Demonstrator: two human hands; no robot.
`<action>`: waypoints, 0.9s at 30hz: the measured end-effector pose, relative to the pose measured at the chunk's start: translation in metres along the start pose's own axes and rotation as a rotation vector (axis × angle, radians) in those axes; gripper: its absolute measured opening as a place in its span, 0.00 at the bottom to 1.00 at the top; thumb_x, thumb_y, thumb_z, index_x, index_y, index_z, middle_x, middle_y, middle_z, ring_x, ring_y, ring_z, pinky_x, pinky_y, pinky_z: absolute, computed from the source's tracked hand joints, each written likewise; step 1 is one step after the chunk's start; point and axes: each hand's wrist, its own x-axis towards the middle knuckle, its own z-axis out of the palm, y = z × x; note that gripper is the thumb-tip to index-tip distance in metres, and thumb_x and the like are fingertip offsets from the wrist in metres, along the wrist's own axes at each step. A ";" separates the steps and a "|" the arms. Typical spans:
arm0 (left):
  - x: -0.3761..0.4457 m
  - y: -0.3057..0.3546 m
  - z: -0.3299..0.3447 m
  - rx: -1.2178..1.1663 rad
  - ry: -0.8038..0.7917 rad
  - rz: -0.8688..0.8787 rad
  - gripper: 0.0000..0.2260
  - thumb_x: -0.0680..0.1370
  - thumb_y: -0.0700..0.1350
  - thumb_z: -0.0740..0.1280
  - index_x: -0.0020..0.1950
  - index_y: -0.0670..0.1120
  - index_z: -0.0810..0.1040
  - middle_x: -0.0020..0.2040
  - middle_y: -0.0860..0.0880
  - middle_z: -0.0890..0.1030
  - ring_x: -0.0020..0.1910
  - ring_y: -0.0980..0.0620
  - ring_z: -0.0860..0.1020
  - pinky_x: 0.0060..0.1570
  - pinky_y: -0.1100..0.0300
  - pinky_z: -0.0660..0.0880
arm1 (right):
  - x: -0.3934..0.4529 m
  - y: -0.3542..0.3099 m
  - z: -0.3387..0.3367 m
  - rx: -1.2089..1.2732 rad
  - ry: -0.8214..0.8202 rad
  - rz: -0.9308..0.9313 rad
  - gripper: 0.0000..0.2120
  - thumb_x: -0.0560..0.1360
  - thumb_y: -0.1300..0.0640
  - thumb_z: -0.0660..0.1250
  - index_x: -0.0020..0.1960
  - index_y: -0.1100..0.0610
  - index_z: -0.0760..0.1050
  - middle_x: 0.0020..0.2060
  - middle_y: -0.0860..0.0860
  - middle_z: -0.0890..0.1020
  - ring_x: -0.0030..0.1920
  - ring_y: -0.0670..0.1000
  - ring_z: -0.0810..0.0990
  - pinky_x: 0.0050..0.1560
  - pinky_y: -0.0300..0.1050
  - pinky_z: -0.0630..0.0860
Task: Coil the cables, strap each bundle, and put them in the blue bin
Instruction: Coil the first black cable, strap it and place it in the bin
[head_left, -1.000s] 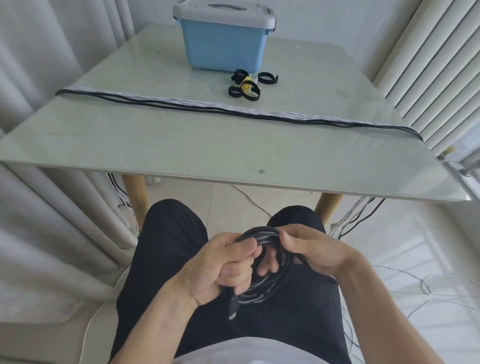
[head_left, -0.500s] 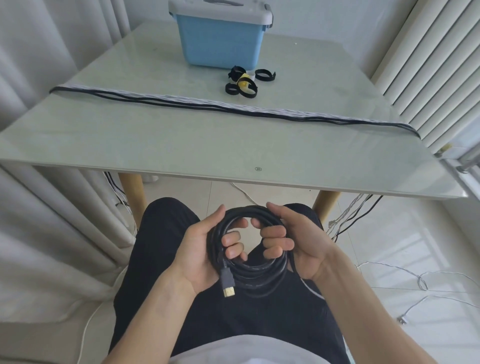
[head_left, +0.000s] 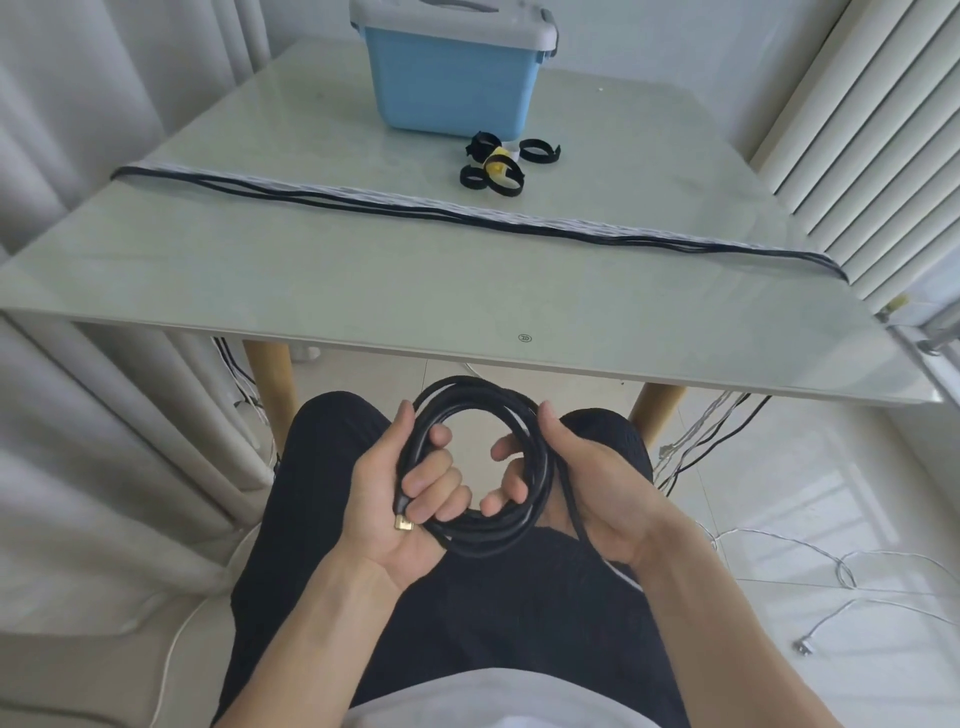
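Note:
A coiled black cable (head_left: 470, 395) hangs over my lap, below the table's front edge. My left hand (head_left: 400, 499) grips the coil's left side, fingers curled through the loop, and the cable's gold plug (head_left: 401, 524) lies in that palm. My right hand (head_left: 582, 483) holds the right side with its fingers curled inside the ring. The blue bin (head_left: 452, 83), its grey lid on, stands at the far side of the table. Several black strap loops (head_left: 493, 169), one with a yellow tag, lie just in front of it.
Black and white cables (head_left: 467, 215) stretch straight across the glass table (head_left: 363, 291) from left to right and hang off both edges. More white cables (head_left: 831, 566) lie on the floor at right. Curtains hang at left, a radiator at right.
Both hands have spread the coil from a squeezed bundle into an open round loop and lifted it slightly toward the table. The plug now rests in the left palm.

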 end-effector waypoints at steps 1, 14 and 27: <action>-0.001 -0.001 0.001 0.006 -0.026 -0.014 0.20 0.81 0.58 0.59 0.39 0.44 0.73 0.21 0.54 0.61 0.17 0.57 0.60 0.23 0.63 0.60 | -0.001 -0.003 -0.004 -0.020 -0.027 -0.008 0.27 0.79 0.38 0.54 0.53 0.61 0.76 0.33 0.56 0.79 0.46 0.60 0.82 0.46 0.49 0.78; 0.000 -0.004 0.001 -0.002 -0.424 -0.250 0.19 0.74 0.38 0.68 0.63 0.34 0.77 0.40 0.47 0.79 0.32 0.53 0.73 0.42 0.57 0.75 | 0.003 0.001 -0.008 0.401 0.112 0.086 0.21 0.78 0.42 0.64 0.34 0.56 0.70 0.21 0.44 0.53 0.20 0.44 0.49 0.19 0.37 0.55; -0.002 -0.001 0.014 0.334 0.076 -0.110 0.22 0.74 0.63 0.65 0.30 0.49 0.65 0.24 0.53 0.52 0.19 0.55 0.54 0.24 0.60 0.64 | 0.000 0.008 -0.011 -0.013 -0.020 -0.121 0.22 0.76 0.43 0.70 0.53 0.63 0.78 0.29 0.50 0.65 0.27 0.48 0.67 0.39 0.45 0.75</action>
